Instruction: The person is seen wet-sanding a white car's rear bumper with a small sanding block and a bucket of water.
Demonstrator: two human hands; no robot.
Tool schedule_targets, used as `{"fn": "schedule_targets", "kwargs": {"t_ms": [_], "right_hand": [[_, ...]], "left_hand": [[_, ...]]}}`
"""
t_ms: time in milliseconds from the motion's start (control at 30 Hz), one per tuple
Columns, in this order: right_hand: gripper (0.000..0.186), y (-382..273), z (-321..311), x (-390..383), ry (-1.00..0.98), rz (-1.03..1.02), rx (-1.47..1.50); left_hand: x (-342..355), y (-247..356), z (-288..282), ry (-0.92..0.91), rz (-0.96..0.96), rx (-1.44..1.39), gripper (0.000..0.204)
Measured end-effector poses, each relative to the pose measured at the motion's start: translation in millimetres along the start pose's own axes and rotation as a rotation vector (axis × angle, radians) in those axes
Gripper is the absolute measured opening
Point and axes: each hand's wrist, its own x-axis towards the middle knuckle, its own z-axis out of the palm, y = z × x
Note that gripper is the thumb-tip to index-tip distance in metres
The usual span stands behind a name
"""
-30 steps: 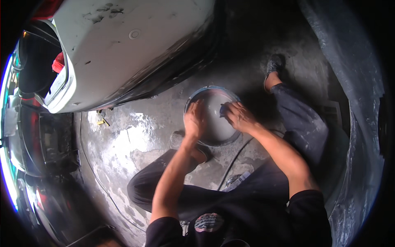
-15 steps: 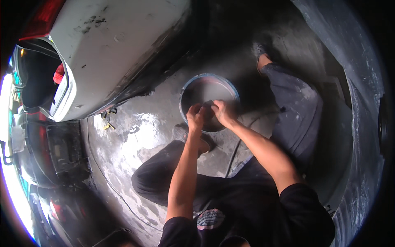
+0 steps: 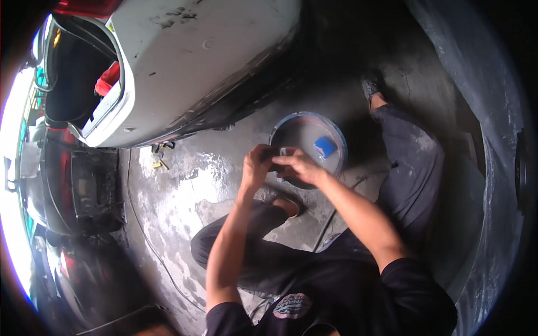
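Both hands meet above the near left rim of a round bucket [image 3: 273,134] on the floor. My left hand [image 3: 257,166] is closed, its fingers bent inward around a small, thin, dark piece [image 3: 276,153]. Opposite it, my right hand [image 3: 298,167] pinches the same piece with the fingertips. The fingers cover most of the piece, so its kind does not show. Inside the bucket, a blue block [image 3: 324,147] with a pale patch lies in greyish liquid, right of my hands.
A white car body panel [image 3: 185,67] with dark scuffs rises at the upper left. Small yellow and black items [image 3: 161,164] lie on the wet concrete. A hose [image 3: 154,246] runs along the floor, and plastic sheeting [image 3: 496,168] hangs at the right.
My hands have come up out of the bucket to its near left rim with the dark piece between them. The blue block now shows in the bucket. The view has shifted.
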Motion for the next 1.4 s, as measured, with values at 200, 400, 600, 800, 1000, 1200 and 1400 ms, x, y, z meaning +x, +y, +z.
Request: {"fn": "schedule_targets", "kwargs": {"t_ms": [200,400,600,800,1000,1200,1400], "right_hand": [[0.036,10,52,45,-0.062,-0.208,-0.223],[0.038,-9,60,57,-0.056,-0.123,0.211],[0.061,14,80,67,0.017,-0.237,0.225],[0.047,14,35,86,0.216,-0.333,0.410],[0.033,32,86,91,0.110,-0.162,0.686],[0.033,12,75,122,0.338,-0.425,0.212],[0.021,-36,-15,203,0.947,-0.665,-0.536]], "left_hand": [[12,23,-74,-0.026,-0.044,0.327,0.030],[24,43,-108,0.047,-0.228,-0.009,0.031],[47,35,-102,-0.015,-0.199,-0.078,0.028],[55,43,-104,0.027,-0.319,-0.479,0.027],[59,23,-90,0.093,-0.308,-0.847,0.014],[45,18,-102,-0.018,-0.461,-0.441,0.038],[63,56,-98,0.018,-0.229,-0.010,0.052]]}}
